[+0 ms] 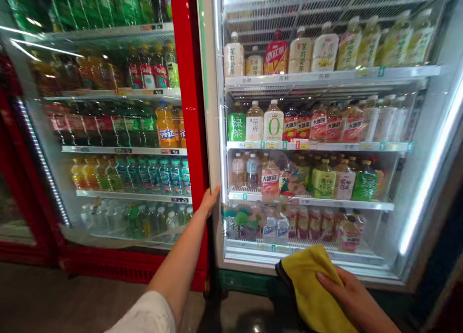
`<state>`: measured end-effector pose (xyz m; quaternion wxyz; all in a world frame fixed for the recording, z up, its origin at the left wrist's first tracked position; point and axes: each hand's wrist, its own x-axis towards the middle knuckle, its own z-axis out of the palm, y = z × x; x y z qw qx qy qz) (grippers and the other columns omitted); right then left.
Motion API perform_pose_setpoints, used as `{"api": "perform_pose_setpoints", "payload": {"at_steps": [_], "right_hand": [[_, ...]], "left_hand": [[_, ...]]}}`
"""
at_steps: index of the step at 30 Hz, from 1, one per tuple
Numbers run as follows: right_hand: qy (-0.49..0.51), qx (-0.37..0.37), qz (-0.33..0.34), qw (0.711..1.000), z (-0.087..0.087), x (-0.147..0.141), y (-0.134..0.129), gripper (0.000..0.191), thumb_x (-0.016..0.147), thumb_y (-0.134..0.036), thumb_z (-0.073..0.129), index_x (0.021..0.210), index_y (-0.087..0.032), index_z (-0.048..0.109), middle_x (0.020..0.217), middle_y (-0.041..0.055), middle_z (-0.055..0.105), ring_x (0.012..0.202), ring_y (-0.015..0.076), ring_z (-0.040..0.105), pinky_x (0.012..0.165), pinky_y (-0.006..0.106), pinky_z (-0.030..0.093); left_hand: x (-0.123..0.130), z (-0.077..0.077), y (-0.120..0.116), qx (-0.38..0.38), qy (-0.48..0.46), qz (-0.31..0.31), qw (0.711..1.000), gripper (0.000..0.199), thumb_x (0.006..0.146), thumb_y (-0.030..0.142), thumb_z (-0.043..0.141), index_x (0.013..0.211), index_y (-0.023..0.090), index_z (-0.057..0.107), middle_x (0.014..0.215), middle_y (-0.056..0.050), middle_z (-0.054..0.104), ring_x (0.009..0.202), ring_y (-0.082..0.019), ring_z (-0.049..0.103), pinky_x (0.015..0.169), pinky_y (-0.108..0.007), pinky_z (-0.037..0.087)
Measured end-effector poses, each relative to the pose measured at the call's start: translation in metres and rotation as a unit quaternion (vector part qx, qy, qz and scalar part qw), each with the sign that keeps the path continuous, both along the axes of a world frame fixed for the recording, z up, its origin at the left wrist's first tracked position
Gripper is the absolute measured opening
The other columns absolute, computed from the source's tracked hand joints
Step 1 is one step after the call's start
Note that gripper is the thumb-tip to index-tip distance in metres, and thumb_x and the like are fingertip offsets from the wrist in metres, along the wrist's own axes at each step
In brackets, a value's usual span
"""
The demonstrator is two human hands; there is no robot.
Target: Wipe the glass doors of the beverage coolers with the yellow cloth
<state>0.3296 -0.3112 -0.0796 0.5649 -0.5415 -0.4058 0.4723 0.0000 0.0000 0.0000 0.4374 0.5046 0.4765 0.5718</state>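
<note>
My left hand (211, 201) reaches forward and grips the left edge of a white-framed glass fridge door (213, 130); some of its fingers are hidden round that edge. A yellow cloth (314, 284) with a dark border hangs from my right hand (343, 289), its thumb lying over the fabric. The cloth is in front of the lower door frame. Through the glass I see shelves of bottled drinks, among them a green-labelled tea bottle (365, 181). Leafy decals (248, 217) mark the lower left of the glass.
A red-framed drinks fridge (191, 106) stands close on the left, its shelves holding soda and juice bottles. Bright light strips (430, 178) run up the inside of the right fridge. Grey floor (29, 289) shows below.
</note>
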Motion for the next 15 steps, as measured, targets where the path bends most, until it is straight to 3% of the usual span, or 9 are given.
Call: {"api": "perform_pose_setpoints", "payload": {"at_steps": [6, 8, 9, 11, 12, 15], "right_hand": [[0.023, 0.005, -0.031, 0.999, 0.054, -0.047, 0.057, 0.062, 0.065, -0.068, 0.077, 0.098, -0.016, 0.075, 0.079, 0.0072, 0.076, 0.074, 0.0297, 0.073, 0.074, 0.042, 0.059], [-0.023, 0.075, -0.084, 0.993, 0.079, -0.065, 0.080, 0.061, 0.071, -0.066, 0.072, 0.104, -0.014, 0.074, 0.089, 0.0098, 0.076, 0.085, 0.0315, 0.073, 0.080, 0.044, 0.060], [-0.067, 0.148, -0.138, 0.977, 0.092, -0.076, 0.092, 0.057, 0.077, -0.062, 0.067, 0.109, -0.015, 0.074, 0.098, 0.0107, 0.076, 0.094, 0.0312, 0.071, 0.086, 0.045, 0.059], [-0.203, 0.307, -0.238, 0.899, 0.114, -0.098, 0.115, 0.047, 0.087, -0.045, 0.057, 0.123, -0.018, 0.071, 0.126, 0.0130, 0.068, 0.118, 0.0301, 0.063, 0.104, 0.047, 0.050], [-0.291, 0.350, -0.250, 0.855, 0.121, -0.109, 0.125, 0.048, 0.088, -0.034, 0.054, 0.132, -0.021, 0.067, 0.139, 0.0138, 0.060, 0.129, 0.0299, 0.057, 0.111, 0.050, 0.044], [-0.550, 0.370, -0.211, 0.719, 0.125, -0.136, 0.144, 0.064, 0.082, -0.015, 0.059, 0.145, -0.030, 0.056, 0.162, 0.0103, 0.039, 0.151, 0.0335, 0.030, 0.121, 0.064, 0.021]], "left_hand": [[-0.003, -0.001, -0.012, 0.033, 0.006, -0.001, 0.999, 0.054, 0.084, 0.057, 0.074, 0.115, 0.013, 0.066, 0.108, -0.016, 0.075, 0.105, -0.027, 0.071, 0.093, -0.039, 0.055], [-0.009, -0.005, -0.018, 0.045, 0.018, 0.008, 0.999, 0.055, 0.082, 0.057, 0.075, 0.116, 0.014, 0.066, 0.115, -0.017, 0.074, 0.115, -0.029, 0.068, 0.100, -0.040, 0.051], [-0.013, -0.007, -0.023, 0.051, 0.026, 0.016, 0.998, 0.056, 0.081, 0.057, 0.076, 0.117, 0.015, 0.065, 0.119, -0.017, 0.073, 0.120, -0.030, 0.065, 0.103, -0.040, 0.049], [-0.022, -0.013, -0.035, 0.064, 0.042, 0.031, 0.997, 0.059, 0.079, 0.057, 0.077, 0.119, 0.015, 0.065, 0.124, -0.017, 0.070, 0.127, -0.031, 0.061, 0.107, -0.039, 0.044], [-0.026, -0.016, -0.042, 0.070, 0.052, 0.037, 0.996, 0.060, 0.078, 0.057, 0.077, 0.119, 0.016, 0.065, 0.126, -0.017, 0.070, 0.127, -0.031, 0.060, 0.108, -0.039, 0.043], [-0.038, -0.023, -0.064, 0.094, 0.084, 0.041, 0.991, 0.060, 0.078, 0.060, 0.075, 0.119, 0.016, 0.065, 0.123, -0.015, 0.070, 0.121, -0.029, 0.063, 0.107, -0.040, 0.044]]}}
